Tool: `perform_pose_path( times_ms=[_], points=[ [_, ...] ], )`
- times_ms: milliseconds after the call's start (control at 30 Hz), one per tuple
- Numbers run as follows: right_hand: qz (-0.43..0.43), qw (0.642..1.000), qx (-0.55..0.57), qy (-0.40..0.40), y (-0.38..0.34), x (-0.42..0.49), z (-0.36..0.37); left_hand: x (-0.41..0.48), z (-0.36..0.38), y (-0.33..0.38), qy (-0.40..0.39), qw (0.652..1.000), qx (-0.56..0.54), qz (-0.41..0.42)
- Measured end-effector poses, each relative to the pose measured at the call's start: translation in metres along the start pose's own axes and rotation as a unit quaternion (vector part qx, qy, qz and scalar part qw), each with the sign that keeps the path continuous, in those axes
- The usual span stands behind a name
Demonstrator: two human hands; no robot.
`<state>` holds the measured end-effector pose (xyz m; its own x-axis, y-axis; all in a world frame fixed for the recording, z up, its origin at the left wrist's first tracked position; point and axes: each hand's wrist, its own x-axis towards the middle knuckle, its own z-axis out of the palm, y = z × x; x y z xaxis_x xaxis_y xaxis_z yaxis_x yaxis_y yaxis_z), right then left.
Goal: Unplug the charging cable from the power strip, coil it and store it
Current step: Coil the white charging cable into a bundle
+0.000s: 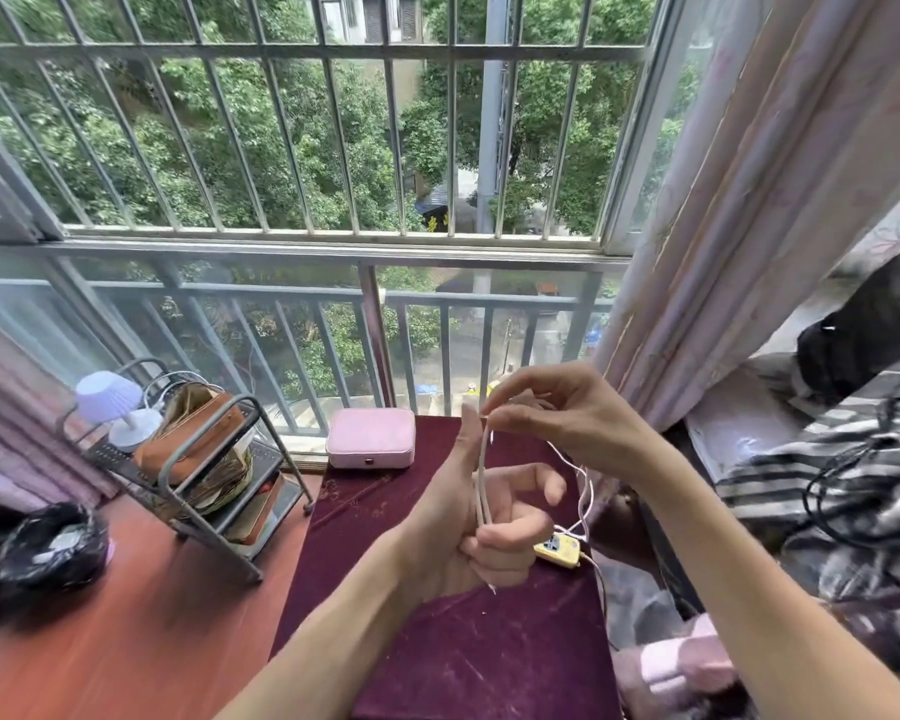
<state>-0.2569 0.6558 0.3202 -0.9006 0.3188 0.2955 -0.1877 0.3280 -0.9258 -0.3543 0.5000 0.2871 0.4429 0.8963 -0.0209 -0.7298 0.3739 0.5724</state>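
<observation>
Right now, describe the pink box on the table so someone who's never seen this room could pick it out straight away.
Start at the barred window and drop down to the dark red cloth covering the table below it. At the cloth's far edge, against the railing, lies the pink box. It is flat with rounded corners and a small clasp in front, unlike the yellow power strip nearer the right edge.

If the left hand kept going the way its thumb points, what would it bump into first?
The left hand holds the white cable, thumb pointing up and away. Going on that way, it would likely meet the right hand pinching the cable just above it, though depth is hard to judge.
</observation>
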Motion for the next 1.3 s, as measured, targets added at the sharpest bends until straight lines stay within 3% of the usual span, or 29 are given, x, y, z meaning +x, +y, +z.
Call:
perform_pose_path(
  times_ms=[200, 433, 700, 933, 1133, 1233, 1300],
  points=[
    [0.037, 0.985, 0.125, 0.112, 0.029, -0.019, 0.028, 0.001, 0.014, 0.006, -0.037, 0.997, 0.016, 0.061],
    [0.146, 0.972, 0.093, 0.158, 0.059, -0.044, 0.078, -0.002, 0.005, 0.026, 0.035, 0.993, 0.026, 0.114],
    [0.145, 0.975, -0.144, 0.082, 0.058, -0.068, 0.089, -0.006, -0.040, 0.038, 0.117, 0.982, 0.085, 0.120],
    [0.119, 0.956, -0.267, -0.007, 0.036, -0.077, 0.082, -0.008, -0.062, 0.036, 0.245, 0.938, 0.185, 0.162],
    [0.075, 0.899, -0.409, -0.137, -0.007, -0.071, 0.072, -0.002, -0.069, 0.016, 0.284, 0.900, 0.313, 0.102],
    [0.036, 0.897, -0.413, -0.155, -0.030, -0.057, 0.050, -0.003, -0.072, 0.004, 0.307, 0.845, 0.435, 0.041],
    [0.025, 0.910, -0.391, -0.137, -0.039, -0.043, 0.028, -0.004, -0.069, -0.003, 0.281, 0.837, 0.469, 0.010]
  ],
)
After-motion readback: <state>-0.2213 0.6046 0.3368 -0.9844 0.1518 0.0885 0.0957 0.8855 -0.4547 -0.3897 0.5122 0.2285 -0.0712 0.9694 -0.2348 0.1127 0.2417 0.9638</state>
